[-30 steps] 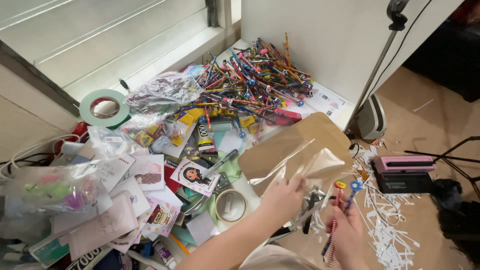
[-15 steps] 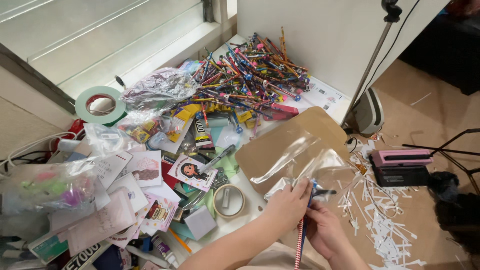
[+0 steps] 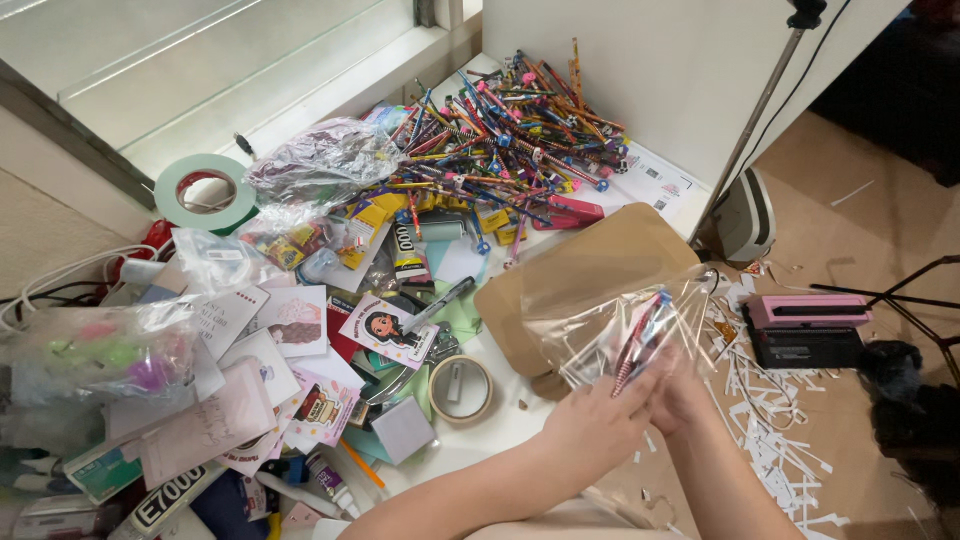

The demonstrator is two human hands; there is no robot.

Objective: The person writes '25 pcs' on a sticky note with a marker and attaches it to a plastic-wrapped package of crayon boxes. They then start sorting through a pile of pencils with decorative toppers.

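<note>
Left hand (image 3: 598, 425) fingers pinch a clear bag (image 3: 620, 320) holding pencils (image 3: 640, 335); right hand (image 3: 680, 395) fingers grip it too.

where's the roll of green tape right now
In the head view the roll of green tape lies at the upper left on the window ledge, just left of the crumpled clear plastic bag and far from both hands.
</note>
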